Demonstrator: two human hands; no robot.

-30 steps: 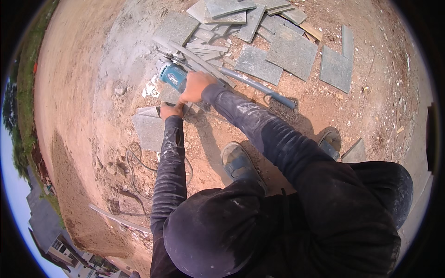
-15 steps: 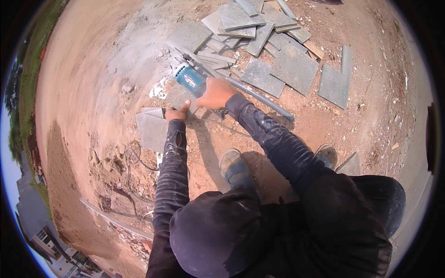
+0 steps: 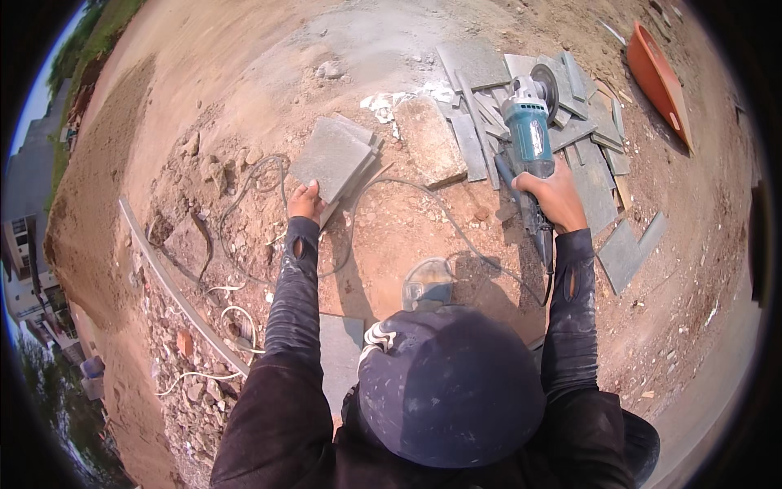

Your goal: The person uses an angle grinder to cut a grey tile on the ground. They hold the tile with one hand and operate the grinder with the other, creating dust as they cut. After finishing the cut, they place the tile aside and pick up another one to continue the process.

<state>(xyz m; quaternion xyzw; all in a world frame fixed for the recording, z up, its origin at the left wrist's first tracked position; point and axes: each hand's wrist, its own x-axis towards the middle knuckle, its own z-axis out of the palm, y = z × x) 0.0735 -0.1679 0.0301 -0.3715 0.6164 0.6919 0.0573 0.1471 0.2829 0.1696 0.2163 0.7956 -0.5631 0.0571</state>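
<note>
Both hands out in front, sleeves dark and dusty. Left hand (image 3: pixel 305 200) closed on the near edge of a grey stone slab (image 3: pixel 332 156), fingers curled under it, thumb side on top; slab lies on bare dirt, resting partly on another slab piece beneath it, tilted slightly. Right hand (image 3: pixel 556 196) wrapped tight around the rear handle of a teal angle grinder (image 3: pixel 528 130), grinder held off the ground over the slab pile, disc end pointing away from the person, disc and guard at the far tip. Black power cord (image 3: pixel 456 232) runs from the grinder's rear, loops across the dirt between the two arms and toward the left. Thicker tan stone block (image 3: pixel 429 140) sits between the held slab and the grinder, just beside the pile. Pile of cut grey slab strips and offcuts (image 3: pixel 582 122) lies under and beyond the grinder, pieces overlapping. Two more grey pieces (image 3: pixel 629 248) lie right of the right forearm, apart from the pile. Orange tray-like tub (image 3: pixel 658 77) far right, well apart. White scraps (image 3: pixel 383 104) near the tan block's far end. Dusty shoe (image 3: pixel 427 284) shows between the arms, just above the dark cap (image 3: pixel 452 387). Long pale metal bar (image 3: pixel 175 289) lies on rubble at left, loose cables (image 3: pixel 244 187) near it.
</note>
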